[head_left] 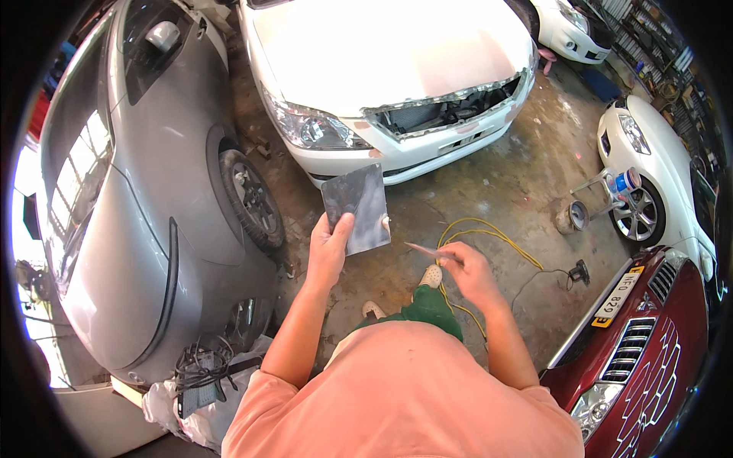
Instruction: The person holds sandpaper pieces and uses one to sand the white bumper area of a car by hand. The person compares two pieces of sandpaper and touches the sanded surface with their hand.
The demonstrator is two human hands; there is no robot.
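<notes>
My left hand (330, 248) grips a dark grey rectangular flat plate (353, 200) by its left edge, with a small pale blob at the plate's right edge. My right hand (466, 267) holds a thin flat blade (424, 249) between thumb and fingers, pointing left toward the plate's lower right corner, apart from it. Both are held in front of my body, above the concrete floor (382, 290).
Ahead stands a white car (382, 46) with an open grille space. A grey car (153, 229) is at left. At right are a white car (649, 137), a maroon car (664, 336), a stand with cans (607, 191), a yellow hose (511, 244) and a small tool (578, 271).
</notes>
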